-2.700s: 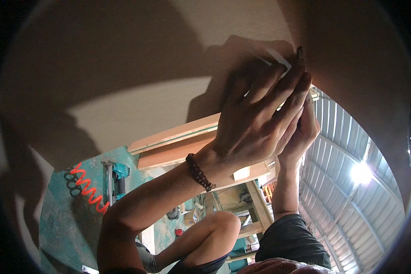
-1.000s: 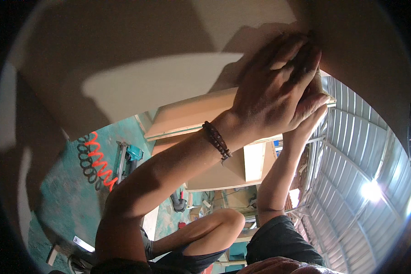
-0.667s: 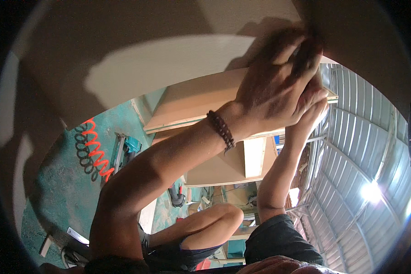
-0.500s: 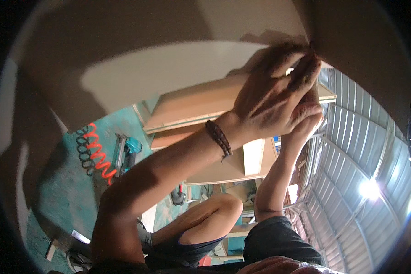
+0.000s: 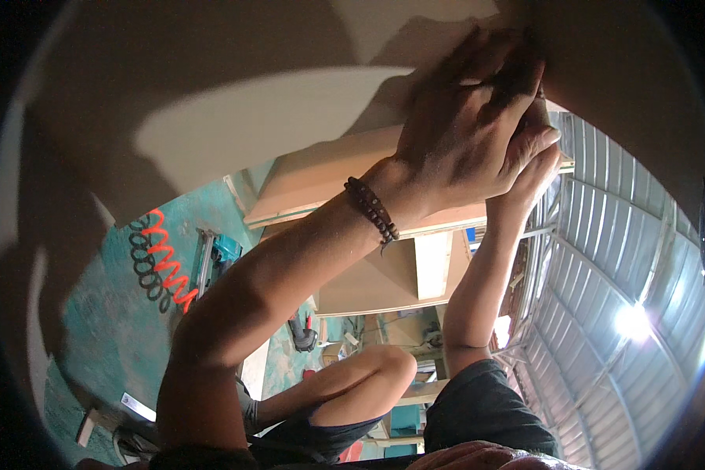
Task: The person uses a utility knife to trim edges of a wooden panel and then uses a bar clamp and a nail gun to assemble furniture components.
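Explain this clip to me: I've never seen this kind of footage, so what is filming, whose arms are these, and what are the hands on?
There is no machine here. A person wears a wide fisheye camera on the head, so the picture is round and straight edges bend. There is only this one view.

Both forearms rise from the lower edge. The left hand, with a bead bracelet on its wrist, lies spread against a pale board that fills the top of the picture. The right hand reaches up behind it to the same spot and is mostly hidden. What the fingers pinch there, if anything, is too blurred to tell.

Lower down are the person's bent knee, a teal floor with a coiled red and black hose and a teal tool. At right is a corrugated metal roof.
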